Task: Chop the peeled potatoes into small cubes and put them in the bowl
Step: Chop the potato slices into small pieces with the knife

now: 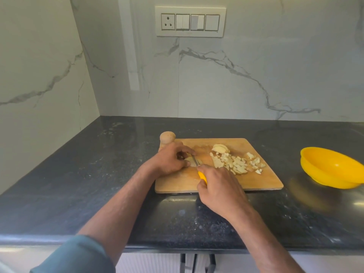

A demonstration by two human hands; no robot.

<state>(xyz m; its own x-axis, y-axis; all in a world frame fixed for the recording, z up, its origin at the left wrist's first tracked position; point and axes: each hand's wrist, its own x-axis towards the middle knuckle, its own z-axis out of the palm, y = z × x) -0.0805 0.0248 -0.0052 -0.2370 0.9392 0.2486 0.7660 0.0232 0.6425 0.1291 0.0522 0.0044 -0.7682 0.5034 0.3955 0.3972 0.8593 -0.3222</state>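
A wooden cutting board [256, 180] lies on the dark counter. My left hand [171, 159] grips a pale peeled potato piece [192, 162] at the board's left side, fingers curled over it. My right hand [217, 189] grips a knife by its yellow handle [202, 176]; the blade [195, 160] rests on the potato piece. To the right sits a pile of small potato cubes [237, 163] with some sliced potato [220, 148] behind it. A yellow bowl [332, 170] stands off the board at the far right, tilted toward me, holding nothing that I can see.
The board's round wooden handle [167, 137] sticks out at its back left corner. The dark stone counter [98, 164] runs to a marble wall with a switch panel [190, 21]. The counter's front edge is close to me.
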